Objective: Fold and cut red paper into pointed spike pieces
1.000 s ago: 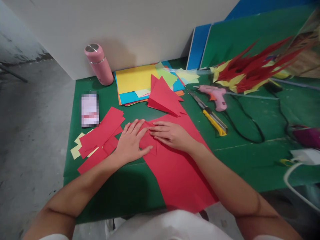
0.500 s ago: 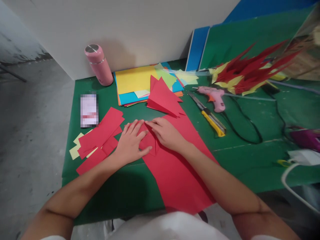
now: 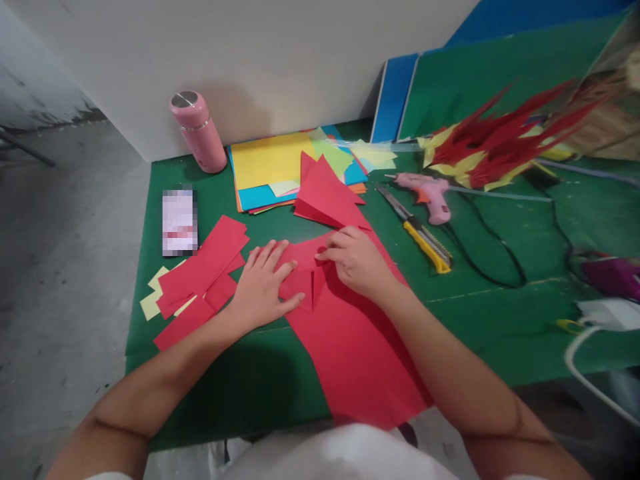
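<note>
My left hand (image 3: 267,283) lies flat with its fingers spread, pressing on a piece of red paper (image 3: 300,280). My right hand (image 3: 357,260) pinches the upper right part of that paper and holds it lifted off the sheet below. Under both lies a large red paper sheet (image 3: 370,353) that reaches the table's front edge. Behind my hands rest folded, pointed red papers (image 3: 327,193). Left of my left hand is a loose pile of red paper strips (image 3: 200,267) with pale yellow pieces (image 3: 150,305) beneath.
A pink bottle (image 3: 203,137) and a phone (image 3: 180,223) stand at the left of the green table (image 3: 235,393). Coloured sheets (image 3: 273,160) lie at the back. To the right are a yellow cutter (image 3: 425,243), a pink glue gun (image 3: 427,193) with its cord, and a red-yellow paper flame (image 3: 500,147).
My right hand has moved right, away from my left hand, drawing up the edge of the red paper. My left hand has stayed in place.
</note>
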`<move>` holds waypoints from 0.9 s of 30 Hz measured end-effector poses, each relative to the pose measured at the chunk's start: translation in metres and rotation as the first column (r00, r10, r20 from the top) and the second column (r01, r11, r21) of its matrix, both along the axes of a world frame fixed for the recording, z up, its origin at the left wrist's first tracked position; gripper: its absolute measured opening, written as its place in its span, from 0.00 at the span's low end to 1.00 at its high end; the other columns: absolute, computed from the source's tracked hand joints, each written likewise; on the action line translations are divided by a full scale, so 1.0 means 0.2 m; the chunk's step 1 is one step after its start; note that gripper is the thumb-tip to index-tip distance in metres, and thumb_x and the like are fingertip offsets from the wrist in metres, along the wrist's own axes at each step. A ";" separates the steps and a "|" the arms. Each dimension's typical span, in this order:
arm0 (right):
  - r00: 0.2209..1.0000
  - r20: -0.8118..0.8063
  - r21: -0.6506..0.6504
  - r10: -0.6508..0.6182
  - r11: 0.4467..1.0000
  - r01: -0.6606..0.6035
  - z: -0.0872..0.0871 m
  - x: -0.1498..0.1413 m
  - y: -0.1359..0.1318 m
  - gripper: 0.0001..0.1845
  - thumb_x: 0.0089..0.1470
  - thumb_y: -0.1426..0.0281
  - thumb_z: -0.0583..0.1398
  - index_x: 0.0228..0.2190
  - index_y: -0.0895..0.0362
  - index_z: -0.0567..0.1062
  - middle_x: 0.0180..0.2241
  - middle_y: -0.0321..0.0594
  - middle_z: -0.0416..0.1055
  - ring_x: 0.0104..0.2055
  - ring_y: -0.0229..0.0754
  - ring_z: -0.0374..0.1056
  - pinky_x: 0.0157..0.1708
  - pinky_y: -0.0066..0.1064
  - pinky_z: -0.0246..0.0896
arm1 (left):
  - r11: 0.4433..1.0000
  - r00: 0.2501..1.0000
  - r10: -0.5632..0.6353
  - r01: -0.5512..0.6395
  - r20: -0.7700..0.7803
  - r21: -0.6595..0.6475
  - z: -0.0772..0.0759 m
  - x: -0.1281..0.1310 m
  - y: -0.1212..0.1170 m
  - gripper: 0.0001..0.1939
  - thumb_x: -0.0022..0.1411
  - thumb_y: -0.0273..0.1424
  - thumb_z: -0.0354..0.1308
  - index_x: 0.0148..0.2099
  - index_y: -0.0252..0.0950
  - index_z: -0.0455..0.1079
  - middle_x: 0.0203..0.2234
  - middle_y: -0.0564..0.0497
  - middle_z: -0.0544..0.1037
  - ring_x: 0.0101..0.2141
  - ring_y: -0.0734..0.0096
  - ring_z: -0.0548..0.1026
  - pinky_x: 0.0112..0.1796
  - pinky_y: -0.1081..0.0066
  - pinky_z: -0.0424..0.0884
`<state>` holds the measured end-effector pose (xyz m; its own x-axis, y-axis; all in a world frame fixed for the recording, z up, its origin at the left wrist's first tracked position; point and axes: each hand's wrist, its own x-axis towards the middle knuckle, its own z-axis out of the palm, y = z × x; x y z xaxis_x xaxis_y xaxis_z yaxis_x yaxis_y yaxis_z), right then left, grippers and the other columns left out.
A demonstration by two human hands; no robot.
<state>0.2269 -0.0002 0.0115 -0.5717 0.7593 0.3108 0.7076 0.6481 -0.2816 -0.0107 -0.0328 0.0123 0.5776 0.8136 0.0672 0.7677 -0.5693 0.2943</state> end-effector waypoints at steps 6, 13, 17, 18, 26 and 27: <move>1.000 -0.025 -0.005 -0.008 1.000 0.008 0.00 0.05 -0.01 0.20 0.53 0.83 0.52 0.26 0.55 0.80 0.30 0.44 0.74 0.36 0.46 0.61 0.37 0.39 0.58 | 1.000 1.000 0.001 -0.001 0.001 -0.008 0.00 0.00 0.00 0.25 0.62 0.44 0.58 0.57 0.37 0.69 0.68 0.39 0.57 0.67 0.44 0.53 0.63 0.43 0.53; 0.996 -0.084 -0.020 -0.009 1.000 0.008 -0.02 0.04 -0.01 0.17 0.52 0.84 0.51 0.24 0.55 0.74 0.26 0.41 0.73 0.34 0.45 0.61 0.37 0.37 0.59 | 1.000 1.000 0.009 -0.009 0.024 -0.013 -0.01 0.00 -0.01 0.26 0.62 0.44 0.58 0.58 0.37 0.69 0.68 0.39 0.56 0.68 0.45 0.53 0.64 0.43 0.52; 0.997 -0.074 0.000 -0.025 1.000 0.025 -0.02 0.06 0.00 0.17 0.51 0.83 0.51 0.21 0.54 0.72 0.25 0.41 0.72 0.33 0.46 0.61 0.36 0.38 0.59 | 1.000 0.999 0.018 -0.017 0.041 -0.010 -0.01 0.00 -0.01 0.26 0.62 0.45 0.58 0.57 0.37 0.69 0.67 0.38 0.57 0.67 0.45 0.54 0.64 0.44 0.52; 0.997 -0.074 0.013 -0.037 0.999 0.038 -0.02 0.06 0.00 0.17 0.52 0.82 0.51 0.21 0.54 0.73 0.25 0.41 0.72 0.33 0.46 0.61 0.37 0.39 0.59 | 1.000 0.999 0.020 -0.019 0.042 -0.009 0.00 0.00 -0.01 0.26 0.61 0.45 0.58 0.57 0.37 0.69 0.67 0.37 0.58 0.67 0.45 0.54 0.64 0.44 0.52; 0.997 -0.073 -0.067 0.001 0.998 -0.006 -0.04 -0.05 -0.01 0.25 0.58 0.80 0.47 0.48 0.56 0.77 0.43 0.49 0.74 0.43 0.50 0.64 0.43 0.43 0.61 | 1.000 0.999 0.025 -0.025 0.040 -0.005 -0.01 0.00 -0.01 0.27 0.61 0.46 0.58 0.57 0.37 0.69 0.59 0.35 0.65 0.66 0.43 0.56 0.63 0.44 0.53; 0.999 -0.044 -0.085 0.018 0.996 -0.021 -0.04 -0.07 -0.01 0.25 0.58 0.80 0.47 0.50 0.57 0.77 0.44 0.50 0.74 0.43 0.50 0.63 0.43 0.43 0.60 | 1.000 0.999 0.028 -0.028 0.040 -0.005 0.00 0.00 -0.01 0.27 0.61 0.46 0.58 0.57 0.37 0.70 0.59 0.35 0.65 0.66 0.43 0.56 0.63 0.44 0.53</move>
